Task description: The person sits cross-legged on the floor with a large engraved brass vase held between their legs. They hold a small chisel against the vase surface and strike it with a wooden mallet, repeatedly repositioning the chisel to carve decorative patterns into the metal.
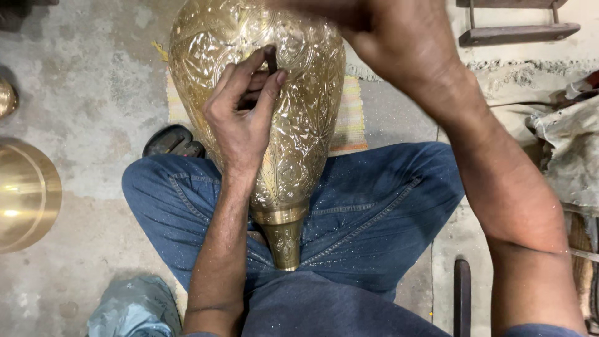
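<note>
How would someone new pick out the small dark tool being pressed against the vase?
Start at the large engraved brass vase lying across the person's blue-jeaned lap. On its upper body rests the left hand, pinching a short dark metal punch between thumb and fingers. It is the only dull, dark, slim piece against the shiny gold surface.

A metal workshop: engraved brass vase [262, 106], brass bowl [25, 193] (floor dusty).

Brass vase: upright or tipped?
Tipped. The brass vase lies across the lap, narrow end toward the person; left hand rests on its side.
</note>
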